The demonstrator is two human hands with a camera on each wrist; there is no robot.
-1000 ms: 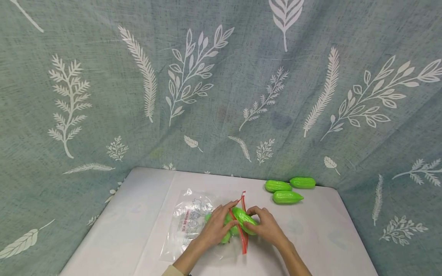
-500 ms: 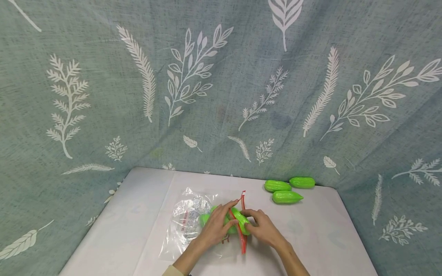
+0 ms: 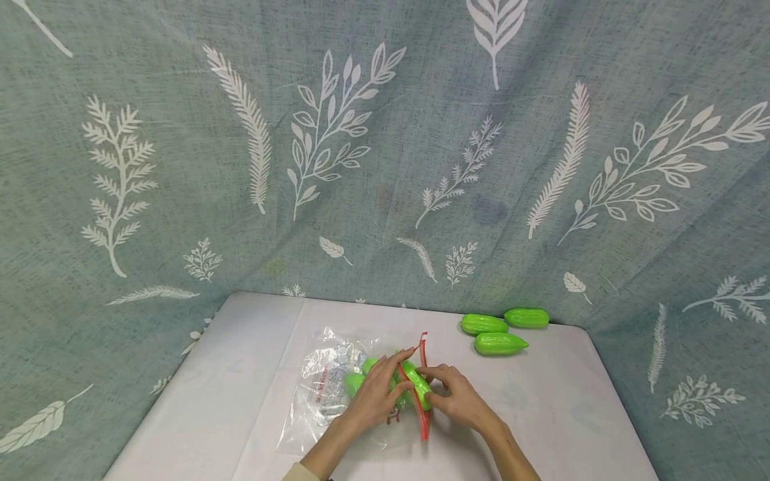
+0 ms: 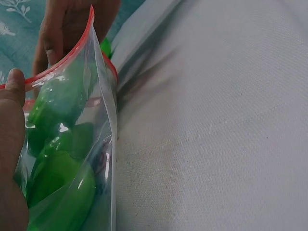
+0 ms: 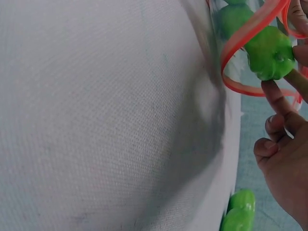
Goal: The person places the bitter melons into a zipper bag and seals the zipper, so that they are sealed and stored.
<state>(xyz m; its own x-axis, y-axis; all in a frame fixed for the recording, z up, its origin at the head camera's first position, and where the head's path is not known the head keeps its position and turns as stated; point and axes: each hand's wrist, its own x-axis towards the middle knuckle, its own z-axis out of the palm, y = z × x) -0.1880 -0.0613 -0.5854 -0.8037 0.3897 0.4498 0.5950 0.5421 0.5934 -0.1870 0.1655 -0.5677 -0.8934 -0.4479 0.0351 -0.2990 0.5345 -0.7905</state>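
In the head view, a clear zip bag (image 3: pixel 303 407) with red zip strips (image 3: pixel 425 427) lies on the table, its mouth parted toward the right. My left hand (image 3: pixel 375 391) reaches across the bag and holds one red strip, the thumb over it in the left wrist view. My right hand (image 3: pixel 455 394) pinches a bright green ridged gourd (image 3: pixel 419 383) between thumb and fingers; most of it is inside the mouth. Its lobed end (image 5: pixel 272 55) faces the right wrist camera. Other green gourds (image 4: pixel 60 190) show through the plastic, partly hidden by my left hand.
Several more green gourds would overcount: three gourds (image 3: pixel 501 344) lie together at the table's far right. The white-covered table (image 3: pixel 541 414) meets a teal leaf-print cloth (image 3: pixel 373 167) hanging behind it.
The gourd in my right hand has slid left, deeper into the bag, and the right hand followed slightly. Gourds inside have shifted left. My left hand keeps its hold on the strip.
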